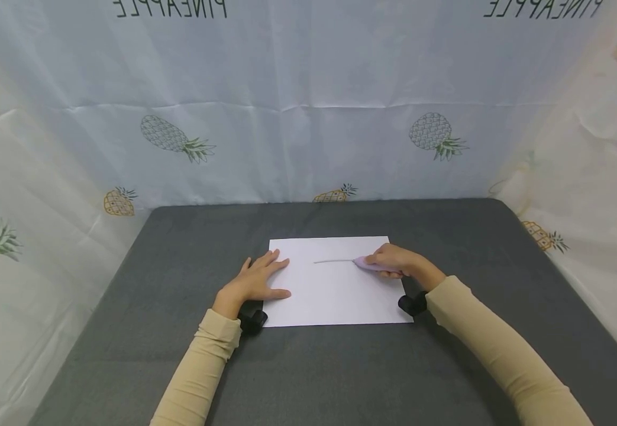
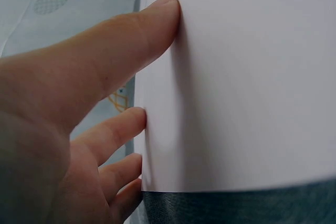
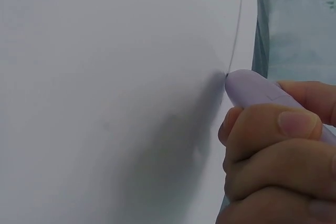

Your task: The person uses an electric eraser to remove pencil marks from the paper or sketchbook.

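Note:
A white sheet of paper [image 1: 335,302] lies on the dark grey table. My left hand [image 1: 255,281] rests on its left edge with fingers spread; in the left wrist view the thumb [image 2: 157,22] reaches farthest over the paper. My right hand [image 1: 390,259] grips a lavender, smooth, round-bodied tool [image 1: 368,264], fingers curled round it. In the right wrist view the tool [image 3: 257,90] has a small dark tip right at the paper's surface. A thin grey line [image 1: 335,261] runs leftward from that tip across the upper part of the sheet. The palm side of my right hand is hidden.
The grey table [image 1: 313,373] reaches out on all sides of the paper. Behind it hangs a pale curtain [image 1: 308,71] printed with pineapples, and similar cloth drapes both sides. A black wrist camera [image 1: 412,304] sits at my right wrist, over the paper's right edge.

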Demonstrator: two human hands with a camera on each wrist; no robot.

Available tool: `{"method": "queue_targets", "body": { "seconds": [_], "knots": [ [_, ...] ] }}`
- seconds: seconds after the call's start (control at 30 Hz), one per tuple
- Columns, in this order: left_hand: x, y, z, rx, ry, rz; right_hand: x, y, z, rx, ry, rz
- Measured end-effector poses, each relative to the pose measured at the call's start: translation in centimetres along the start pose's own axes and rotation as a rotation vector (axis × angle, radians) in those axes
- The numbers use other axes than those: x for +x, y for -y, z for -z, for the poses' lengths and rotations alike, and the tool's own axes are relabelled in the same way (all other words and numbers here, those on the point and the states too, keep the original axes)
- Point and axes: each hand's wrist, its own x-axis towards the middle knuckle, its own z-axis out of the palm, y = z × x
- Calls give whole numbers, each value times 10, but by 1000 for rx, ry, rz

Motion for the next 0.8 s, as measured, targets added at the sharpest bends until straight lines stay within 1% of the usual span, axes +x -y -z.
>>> {"method": "queue_targets", "body": {
  "seconds": [0.2, 0.5, 0.67, 0.8],
  "knots": [
    [1, 2, -2, -4, 1, -5, 2, 0, 0, 5, 3, -2],
    [-1, 1, 1, 1, -1, -4, 1, 0, 0, 5, 0, 7],
    [-1, 1, 1, 0, 5, -2, 2, 1, 0, -7, 19, 7],
    [0, 1, 0, 2, 6, 2, 1, 1, 0, -8, 7, -9]
  ]
}}
